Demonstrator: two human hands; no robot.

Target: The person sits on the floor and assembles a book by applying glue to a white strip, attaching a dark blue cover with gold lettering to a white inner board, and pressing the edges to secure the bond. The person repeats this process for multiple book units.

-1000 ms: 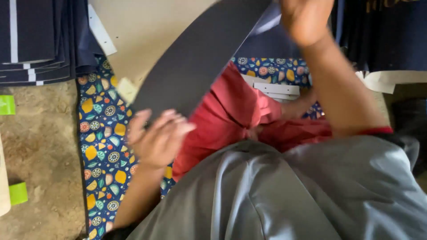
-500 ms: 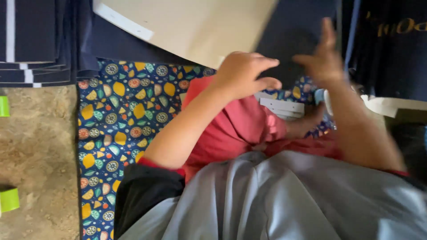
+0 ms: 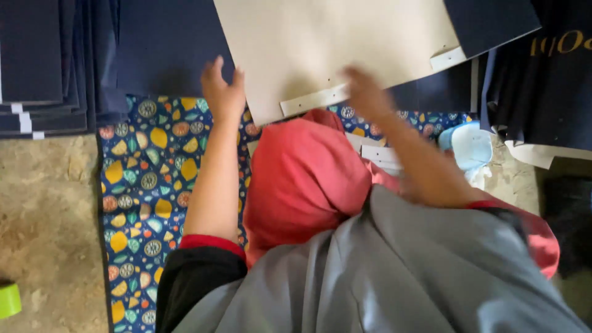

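A large beige board [image 3: 345,49] lies tilted across the far middle of the scene, its near edge just above a red cloth [image 3: 305,179] that covers the person's lap. A pale strip [image 3: 314,100] runs along that near edge, and a second short strip [image 3: 448,58] sits at the board's right edge, where a dark navy sheet [image 3: 493,21] joins it.

The left hand [image 3: 221,92] is at the board's near left corner, fingers spread and raised, palm toward the mat; its grip is released, and whether it touches the board's edge cannot be told. The right hand [image 3: 367,92] lies on the near edge of the board just right of the long strip. It is blurred, so whether its grip is released or clenched on the edge cannot be told.

Under the left arm a patterned mat [image 3: 142,185] in blue, yellow and orange lies on the stone floor [image 3: 49,222]. Stacks of navy sheets [image 3: 55,61] fill the far left, and more navy sheets [image 3: 542,80] stand at the far right. A light blue object [image 3: 472,145] rests on the floor right of the right forearm, near some white strips [image 3: 379,154] that lie beside the red cloth. A green roll [image 3: 8,299] shows at the near left edge. A grey garment [image 3: 382,277] fills the near middle.
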